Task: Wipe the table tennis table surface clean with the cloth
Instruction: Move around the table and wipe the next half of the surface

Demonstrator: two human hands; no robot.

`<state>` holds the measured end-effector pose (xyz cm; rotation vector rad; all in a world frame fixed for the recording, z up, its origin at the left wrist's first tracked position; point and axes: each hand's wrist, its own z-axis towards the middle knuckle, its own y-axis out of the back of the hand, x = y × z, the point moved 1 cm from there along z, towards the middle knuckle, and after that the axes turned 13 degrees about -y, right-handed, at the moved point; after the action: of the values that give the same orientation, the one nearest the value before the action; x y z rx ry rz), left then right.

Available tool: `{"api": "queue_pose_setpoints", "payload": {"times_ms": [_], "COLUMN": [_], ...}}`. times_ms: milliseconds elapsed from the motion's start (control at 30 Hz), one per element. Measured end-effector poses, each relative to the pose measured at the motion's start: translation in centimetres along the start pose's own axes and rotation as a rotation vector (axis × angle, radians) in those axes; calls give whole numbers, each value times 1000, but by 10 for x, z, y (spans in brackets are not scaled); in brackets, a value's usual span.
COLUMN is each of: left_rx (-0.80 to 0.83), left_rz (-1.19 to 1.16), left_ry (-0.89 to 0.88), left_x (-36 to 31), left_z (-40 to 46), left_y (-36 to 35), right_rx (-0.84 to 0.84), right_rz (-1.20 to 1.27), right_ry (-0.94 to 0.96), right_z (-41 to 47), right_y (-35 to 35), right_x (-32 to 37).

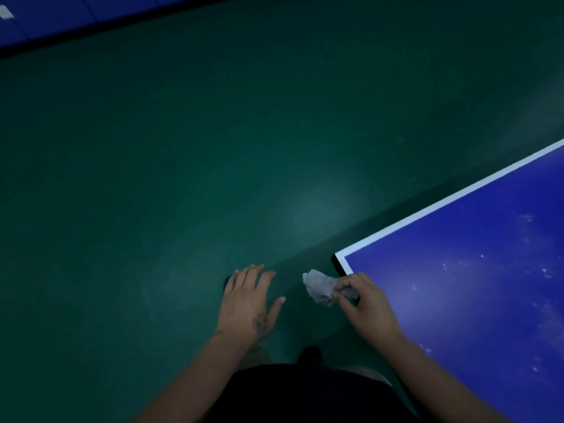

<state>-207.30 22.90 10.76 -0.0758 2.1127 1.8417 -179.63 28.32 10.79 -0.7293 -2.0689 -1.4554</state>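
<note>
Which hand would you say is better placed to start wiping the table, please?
Probably the right hand: it already grips the cloth beside the table corner. The left hand is open over the floor.

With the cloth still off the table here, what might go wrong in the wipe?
The small crumpled grey cloth, pinched in the right hand beside the blue table's white-edged corner, may only smear the white specks. Specks swept off could land on the green floor. The open left hand isn't steadying anything.
</note>
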Motion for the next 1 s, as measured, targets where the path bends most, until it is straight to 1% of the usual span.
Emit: {"api": "queue_pose_setpoints", "payload": {"times_ms": [167,367,500,633,733,1000], "left_rx": [-19,33,76,69,75,113], "left_rz": [-23,-9,30,22,14,81], "left_ry": [-68,-225,-309,-339,-367,-447], "left_x": [72,165,207,225,227,198], "left_z": [75,161,218,273,319,478], "left_y": [18,59,84,97,100,108], "right_rx": [-47,-140,-197,-250,-269,-319], "right_rz": [3,16,71,119,141,207], "right_ry": [-56,-186,-248,-291,-311,-358], "right_z": [70,142,183,219,251,371], "right_y": [-20,-39,-43,-39,-29,35], "right_x": [38,95,129,143,139,106]}}
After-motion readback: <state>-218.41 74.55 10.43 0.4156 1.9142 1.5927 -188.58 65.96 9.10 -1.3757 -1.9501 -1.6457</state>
